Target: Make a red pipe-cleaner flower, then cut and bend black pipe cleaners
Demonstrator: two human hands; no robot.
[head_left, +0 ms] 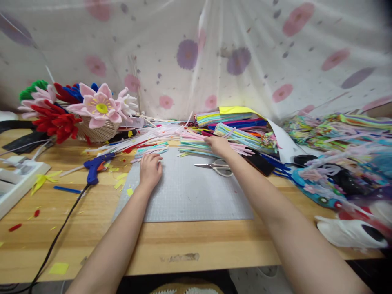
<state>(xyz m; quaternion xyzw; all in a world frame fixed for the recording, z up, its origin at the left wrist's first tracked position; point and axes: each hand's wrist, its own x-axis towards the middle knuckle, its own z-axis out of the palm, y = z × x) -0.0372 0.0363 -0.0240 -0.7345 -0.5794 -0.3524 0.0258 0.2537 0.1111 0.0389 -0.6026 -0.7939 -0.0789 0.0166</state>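
My left hand (150,169) rests at the left back of the grey cutting mat (183,196), fingers loosely curled beside a small pile of short pastel stems (153,150); whether it holds anything is hidden. My right hand (217,145) reaches over a bundle of pink, mint and yellow pipe cleaners (196,147) at the mat's back edge. Its fingertips touch the bundle, but their grip cannot be made out. Scissors (216,166) lie on the mat just below my right hand, blades pointing left.
Left: fuzzy flowers (99,106), a blue glue gun (94,165) with a black cord, a white power strip (18,183), yellow scraps. Behind: more pipe cleaner bundles (241,136). Right: a black phone-like object (260,163), crafts, a white object (346,232) near the front edge.
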